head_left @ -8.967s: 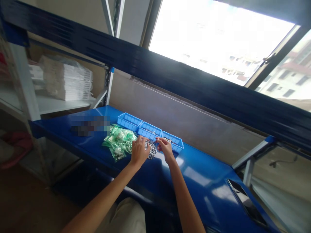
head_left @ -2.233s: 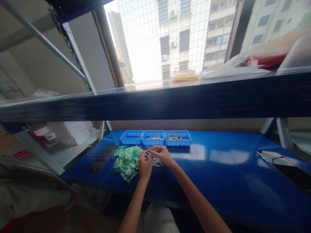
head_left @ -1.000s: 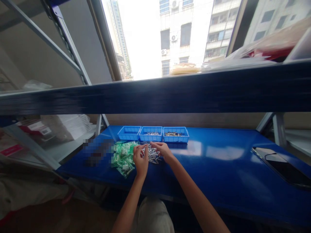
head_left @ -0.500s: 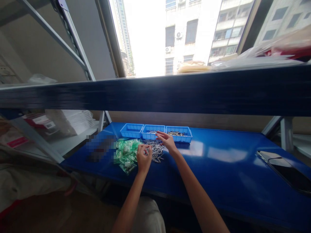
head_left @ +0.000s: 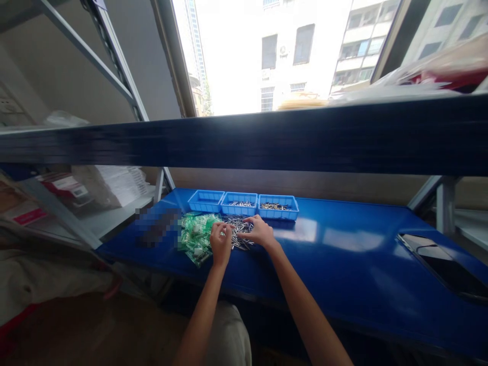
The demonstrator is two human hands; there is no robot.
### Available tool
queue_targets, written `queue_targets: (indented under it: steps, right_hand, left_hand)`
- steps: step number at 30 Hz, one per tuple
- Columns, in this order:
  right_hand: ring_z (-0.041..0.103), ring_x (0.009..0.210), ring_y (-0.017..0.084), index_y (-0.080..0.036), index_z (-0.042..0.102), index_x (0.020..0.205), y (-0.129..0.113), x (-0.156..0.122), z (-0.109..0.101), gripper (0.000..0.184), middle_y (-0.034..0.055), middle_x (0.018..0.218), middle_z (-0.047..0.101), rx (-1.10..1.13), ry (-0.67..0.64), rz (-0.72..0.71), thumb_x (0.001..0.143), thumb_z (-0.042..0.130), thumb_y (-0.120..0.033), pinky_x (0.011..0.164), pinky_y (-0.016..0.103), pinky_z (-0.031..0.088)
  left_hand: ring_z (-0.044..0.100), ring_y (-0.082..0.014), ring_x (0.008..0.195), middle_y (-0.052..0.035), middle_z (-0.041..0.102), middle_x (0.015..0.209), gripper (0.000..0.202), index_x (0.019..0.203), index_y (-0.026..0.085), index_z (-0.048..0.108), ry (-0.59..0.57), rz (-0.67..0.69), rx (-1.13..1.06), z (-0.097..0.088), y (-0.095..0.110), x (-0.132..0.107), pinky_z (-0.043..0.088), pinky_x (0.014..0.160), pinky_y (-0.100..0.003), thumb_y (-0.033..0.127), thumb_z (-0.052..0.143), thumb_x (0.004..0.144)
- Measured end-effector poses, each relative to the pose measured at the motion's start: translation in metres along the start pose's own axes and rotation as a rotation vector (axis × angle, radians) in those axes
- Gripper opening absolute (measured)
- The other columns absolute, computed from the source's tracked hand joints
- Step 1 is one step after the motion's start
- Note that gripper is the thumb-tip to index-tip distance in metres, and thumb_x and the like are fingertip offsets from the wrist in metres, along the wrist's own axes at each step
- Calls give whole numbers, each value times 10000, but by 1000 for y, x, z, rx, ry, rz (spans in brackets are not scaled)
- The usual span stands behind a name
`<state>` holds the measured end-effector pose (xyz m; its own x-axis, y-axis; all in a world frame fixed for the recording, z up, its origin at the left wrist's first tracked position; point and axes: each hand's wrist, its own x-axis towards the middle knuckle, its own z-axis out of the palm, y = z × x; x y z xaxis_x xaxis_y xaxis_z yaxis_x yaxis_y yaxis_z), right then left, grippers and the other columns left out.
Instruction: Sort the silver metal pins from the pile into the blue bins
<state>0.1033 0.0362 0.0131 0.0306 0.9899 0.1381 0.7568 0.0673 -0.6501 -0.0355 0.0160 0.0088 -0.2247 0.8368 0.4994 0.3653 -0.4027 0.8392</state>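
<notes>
A heap of small silver metal pins (head_left: pixel 237 230) lies on the blue table (head_left: pixel 343 259). My left hand (head_left: pixel 220 243) rests at the heap's left edge, fingers curled in a pinch on something too small to name. My right hand (head_left: pixel 258 233) lies over the heap's right side, fingers bent down onto the pins. Left of the heap sits a pile of small green plastic bags (head_left: pixel 195 235). Behind it stand three blue trays in a row: the left tray (head_left: pixel 206 201) looks empty, the middle tray (head_left: pixel 239 204) and the right tray (head_left: pixel 278 207) hold pins.
A dark blue shelf beam (head_left: pixel 267 137) crosses the view above the table. A dark phone (head_left: pixel 442 264) lies at the far right of the table. White stacked packets (head_left: pixel 110 185) sit on a side shelf to the left. A blurred dark object (head_left: pixel 156 226) lies left of the bags.
My right hand has come back from the middle tray to the pin heap. The left hand has stayed at the heap's left edge.
</notes>
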Motion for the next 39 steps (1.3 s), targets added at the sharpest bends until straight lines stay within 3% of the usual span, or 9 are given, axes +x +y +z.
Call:
queue_targets:
  steps: [7,14,19,29,39]
  right_hand:
    - [578,873,223,-243,658,868,1,5,10,275,36,955,621,11,84,-2,692,619,-450,662,289,388]
    - [584,878,239,-244,691,799,1,7,12,212,43,944,649,114,121,10,698,626,-418,667,300,400]
    - [587,899,236,-241,699,817,-4,7,9,241,44,963,654,102,108,9,728,592,-438,678,299,408]
    - [623,864,216,-257,706,831,-16,-1,1,216,13,882,697,89,18,-12,758,565,-403,684,273,433]
    - [639,760,206,-212,716,836,-17,5,8,252,53,812,703,294,155,-115,775,545,-386,634,258,450]
  left_hand:
    - [497,-135,650,-29,526,752,298,645,180,609,-51,-20,-41,-1,0,2,392,527,-229,332,410,806]
    - [512,-133,614,-18,556,674,291,644,182,602,-123,-41,-58,0,-6,3,404,546,-234,332,407,800]
    - [523,-142,662,-32,575,731,277,676,170,622,-208,-21,-46,0,-6,3,415,564,-236,336,433,791]
    - [477,-110,606,-20,574,803,239,872,198,652,-116,-22,37,3,-4,7,395,495,-201,330,481,770]
    - [498,-125,656,-36,594,842,218,805,177,650,-36,-76,-18,-1,-4,4,396,515,-206,302,479,756]
